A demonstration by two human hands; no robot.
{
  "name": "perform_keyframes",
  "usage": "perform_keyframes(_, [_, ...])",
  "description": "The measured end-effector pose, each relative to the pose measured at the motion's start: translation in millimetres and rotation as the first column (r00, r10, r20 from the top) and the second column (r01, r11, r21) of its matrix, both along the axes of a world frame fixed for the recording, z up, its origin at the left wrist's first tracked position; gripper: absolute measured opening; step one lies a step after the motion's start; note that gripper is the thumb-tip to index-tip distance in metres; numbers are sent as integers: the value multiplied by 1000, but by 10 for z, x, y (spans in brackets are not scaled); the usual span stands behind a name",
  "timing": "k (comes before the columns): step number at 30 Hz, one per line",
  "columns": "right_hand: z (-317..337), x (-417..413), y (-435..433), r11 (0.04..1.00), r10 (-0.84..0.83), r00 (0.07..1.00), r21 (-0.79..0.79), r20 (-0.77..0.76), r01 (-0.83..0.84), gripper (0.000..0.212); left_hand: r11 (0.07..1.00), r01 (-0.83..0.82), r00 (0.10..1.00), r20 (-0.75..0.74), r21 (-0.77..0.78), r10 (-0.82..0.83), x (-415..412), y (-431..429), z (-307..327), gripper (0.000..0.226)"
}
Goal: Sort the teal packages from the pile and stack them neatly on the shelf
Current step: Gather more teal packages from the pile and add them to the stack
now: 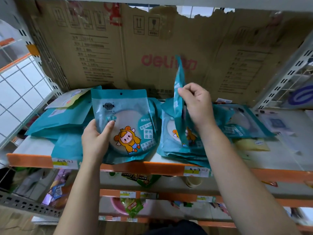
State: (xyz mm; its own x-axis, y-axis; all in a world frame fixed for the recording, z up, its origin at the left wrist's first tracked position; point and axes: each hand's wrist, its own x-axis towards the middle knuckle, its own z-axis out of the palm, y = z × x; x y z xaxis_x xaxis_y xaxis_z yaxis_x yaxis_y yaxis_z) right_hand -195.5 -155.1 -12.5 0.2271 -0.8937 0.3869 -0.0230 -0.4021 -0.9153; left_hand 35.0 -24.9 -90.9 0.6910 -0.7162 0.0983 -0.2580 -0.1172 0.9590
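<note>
Left grip (95, 139) grasps one teal package (128, 116) by its lower left corner, thumb on the printed front, fingers beneath. This package is face up and tilted, above the front edge of the shelf (135, 167). Right grip (196, 102) pinches a second teal package (178, 78) at its edge and holds it upright, edge-on to the camera. Directly below the right grip lies a loose pile of teal packages (169, 150), fronts up. Left of the left grip, further teal packages (64, 122) lie overlapped. Behind both grips a cardboard sheet (152, 48) stands at the rear of the shelf. Right of the right grip lies a yellow packet (252, 145)
</note>
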Motion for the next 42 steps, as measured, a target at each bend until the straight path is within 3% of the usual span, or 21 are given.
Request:
perform_keyframes(3, [50,-175,8,966,83,922,197,379,-168,24,1000,13,1000,12,1,-13,-44,-11,7,41])
perform_keyframes(5, [-57,-286,4,924,56,874,307,483,-228,24,1000,21,1000,11,0,-21,-50,-14,-2,37])
perform_keyframes(7, [-220,-383,13,884,-35,886,428,462,-188,26,999,33,999,-24,-9,-33,-38,-9,-15,23])
perform_keyframes(9, [-392,-457,24,829,-146,930,554,339,-72,18,998,53,992,-108,-37,-57,-10,5,-25,11])
perform_keyframes(12, [-564,-553,61,730,-248,940,683,233,23,35,992,95,976,-191,-82,-109,25,49,-12,9])
perform_keyframes(17, [-589,-710,37,762,-174,983,641,65,93,9,993,13,996,-88,-115,-23,19,116,-10,11])
perform_keyframes(20, [-606,-796,75,786,-199,979,589,-49,189,13,984,-37,999,18,-176,41,45,154,28,17])
perform_keyframes(24, [-667,-1002,192,788,-307,938,511,-159,344,19,962,-55,993,-119,-268,24,35,104,172,17])
perform_keyframes(31, [-757,-1770,378,767,-388,880,433,-274,474,13,959,154,949,-234,-237,-210,-660,-292,248,14])
perform_keyframes(38, [-905,-2981,589,679,-474,854,529,-214,509,16,914,349,877,-272,-209,-397,-1891,-749,218,14])
perform_keyframes(42, [-972,-3862,791,603,-605,773,525,-191,601,20,882,428,817,-333,-197,-471,-2863,-945,167,16])
